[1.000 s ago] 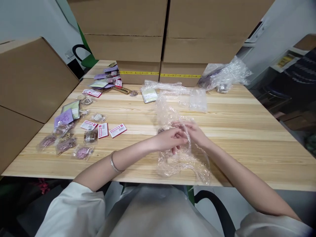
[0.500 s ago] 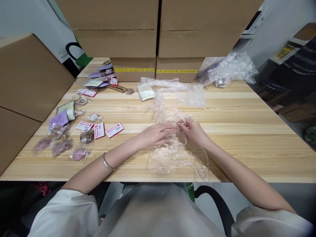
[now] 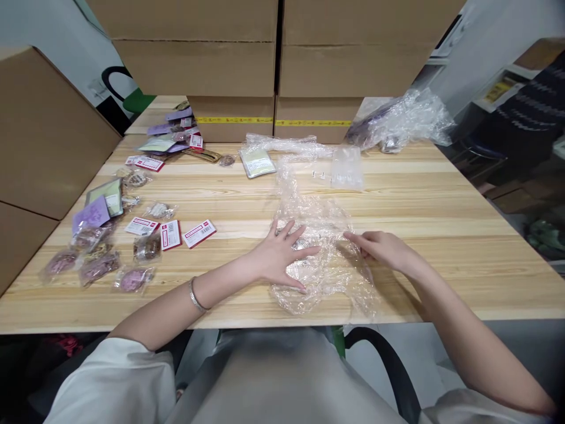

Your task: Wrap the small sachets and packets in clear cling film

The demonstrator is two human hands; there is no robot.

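Note:
A crumpled sheet of clear plastic wrap point(image 3: 324, 277) is spread over the wooden table in front of me. My left hand point(image 3: 286, 253) lies on its left part, palm down with the fingers spread wide. At the sheet's right edge, my right hand point(image 3: 379, 247) has its fingers drawn together in a pinch on the plastic. The exact grip of those fingertips is partly hidden. Beyond the sheet lie a small frosted plastic bag point(image 3: 347, 169) and a pale green card packet point(image 3: 257, 162).
On the left are several bagged pink and brown items, such as a pink one point(image 3: 133, 280), and red-and-white label cards point(image 3: 199, 234). Large cardboard boxes point(image 3: 233, 70) stand along the back and left. A heap of clear plastic point(image 3: 410, 121) sits at the back right.
My hands have moved apart. The left has spread flat on the plastic wrap, a little nearer to me; the right has shifted right to the sheet's edge. The wrap lies flatter.

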